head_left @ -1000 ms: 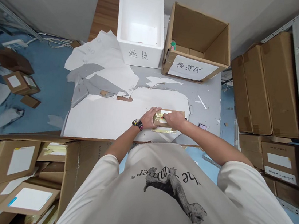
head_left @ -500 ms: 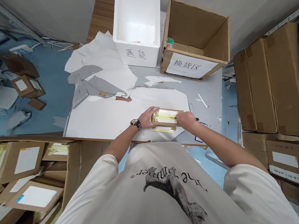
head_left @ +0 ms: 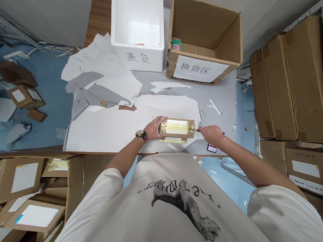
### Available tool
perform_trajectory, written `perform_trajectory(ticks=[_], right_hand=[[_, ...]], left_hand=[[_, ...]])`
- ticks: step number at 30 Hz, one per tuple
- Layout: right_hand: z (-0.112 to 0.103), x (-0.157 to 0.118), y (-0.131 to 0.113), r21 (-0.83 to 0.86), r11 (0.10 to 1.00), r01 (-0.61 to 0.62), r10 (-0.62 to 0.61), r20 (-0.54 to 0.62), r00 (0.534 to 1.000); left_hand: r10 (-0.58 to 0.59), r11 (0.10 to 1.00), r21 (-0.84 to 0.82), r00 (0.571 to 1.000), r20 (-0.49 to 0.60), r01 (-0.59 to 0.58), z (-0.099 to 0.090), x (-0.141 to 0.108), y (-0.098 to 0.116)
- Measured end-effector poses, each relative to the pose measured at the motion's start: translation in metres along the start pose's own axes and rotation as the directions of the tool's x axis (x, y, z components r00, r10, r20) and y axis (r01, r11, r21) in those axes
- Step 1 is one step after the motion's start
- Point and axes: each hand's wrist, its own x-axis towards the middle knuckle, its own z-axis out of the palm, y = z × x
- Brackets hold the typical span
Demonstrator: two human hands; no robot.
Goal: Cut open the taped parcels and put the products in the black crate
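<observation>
Hands working low over the table: ahead of them, a white foam box (head_left: 132,55) and an open cardboard carton (head_left: 202,59); beneath, a white paper sheet (head_left: 102,137). Left hand (head_left: 154,128) grips the left end of a gold-taped cardboard parcel (head_left: 177,128); right hand (head_left: 211,134) narrowly pinches a thin red-tipped tool (head_left: 197,130) just right of the parcel. Phone (head_left: 212,148) lies just below right hand.

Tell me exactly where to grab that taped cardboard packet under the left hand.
Take the cardboard packet by its two short ends, coming from above. It lies flat on the white paper sheet, so its underside is hard to reach. The left hand already covers the left end; the right end shows bare card, free for the right hand.
</observation>
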Motion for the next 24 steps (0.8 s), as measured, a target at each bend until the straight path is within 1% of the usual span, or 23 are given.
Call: perform_trajectory(ticks=[6,8,10,11,12,13,15,17,19,20,22,24], right_hand=[[0.017,-0.003,0.009,0.056,0.998,-0.012,0.014,-0.024,1.0],[0.026,-0.007,0.018,0.094,0.995,-0.035,0.038,-0.039,0.999],[0.042,-0.018,0.037,0.119,0.983,-0.136,0.133,0.031,0.991],[0.052,-0.026,0.048,0.115,0.967,-0.227,0.216,0.103,0.971],[0.062,-0.035,0.059,0.121,0.955,-0.271,0.248,0.178,0.952],[0.072,-0.044,0.068,0.133,0.953,-0.271,0.247,0.175,0.953],[0.085,-0.058,0.077,0.173,0.945,-0.278,0.272,0.054,0.961],[0.087,-0.059,0.068,0.259,0.924,-0.283,0.298,-0.022,0.954],[0.08,-0.046,0.046,0.377,0.888,-0.264,0.323,-0.103,0.941],[0.075,-0.034,0.032,0.45,0.854,-0.262,0.345,-0.11,0.932],[0.066,-0.007,0.005,0.616,0.754,-0.228,0.391,-0.142,0.909],[0.063,0.021,-0.019,0.756,0.623,-0.199,0.463,-0.151,0.874]], left_hand=[[-0.02,1.0,0.008,1.0,0.012,0.02,0.0,0.0,-0.001],[-0.027,1.0,0.008,1.0,0.016,0.027,-0.003,-0.001,0.0],[-0.039,0.999,0.01,0.999,-0.002,0.039,-0.008,-0.004,-0.001],[-0.05,0.999,0.012,0.999,-0.021,0.05,-0.012,-0.006,-0.002],[-0.062,0.998,0.013,0.997,-0.041,0.063,-0.015,-0.007,-0.003],[-0.071,0.997,0.014,0.996,-0.053,0.071,-0.018,-0.008,-0.003],[-0.069,0.997,0.018,0.997,-0.039,0.07,-0.02,-0.008,-0.004],[-0.059,0.998,0.026,0.998,0.0,0.059,-0.018,-0.005,-0.004],[-0.068,0.997,0.038,0.997,0.026,0.067,-0.015,0.0,-0.001],[-0.076,0.996,0.048,0.997,0.033,0.075,-0.014,0.002,0.002],[-0.08,0.994,0.085,0.996,0.044,0.076,-0.015,0.005,0.008],[-0.079,0.988,0.135,0.996,0.035,0.074,-0.019,0.008,0.018]])
